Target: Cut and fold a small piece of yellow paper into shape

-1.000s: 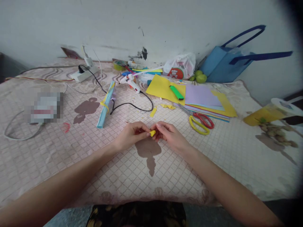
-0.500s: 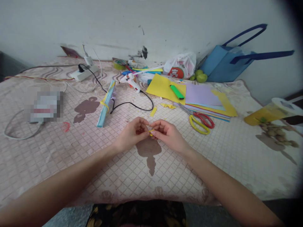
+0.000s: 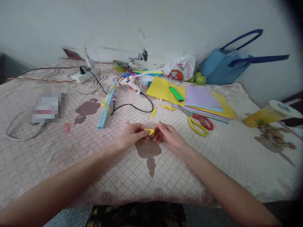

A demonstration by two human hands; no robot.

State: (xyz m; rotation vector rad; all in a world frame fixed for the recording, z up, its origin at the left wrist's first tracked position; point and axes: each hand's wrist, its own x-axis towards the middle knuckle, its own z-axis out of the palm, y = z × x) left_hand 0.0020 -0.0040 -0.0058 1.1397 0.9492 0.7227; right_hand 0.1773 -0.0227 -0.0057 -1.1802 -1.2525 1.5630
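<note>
Nearest me, past both forearms, the left hand [image 3: 133, 136] pinches a small yellow paper piece [image 3: 150, 131] between thumb and fingers, just above the patterned tablecloth [image 3: 118, 179]. The right hand [image 3: 168, 135] curls beside the piece, fingers bent; I cannot tell whether its fingertips touch it. Beyond them I see a flat yellow strip [image 3: 153, 113] and, to the right, scissors [image 3: 197, 123] with one red and one yellow handle loop. Further off, a green cutter [image 3: 176, 94] rests on a yellow sheet [image 3: 159, 89], left of which lies a white glue gun [image 3: 133, 85]. Farthest, a blue bag [image 3: 220, 67] stands by the wall.
</note>
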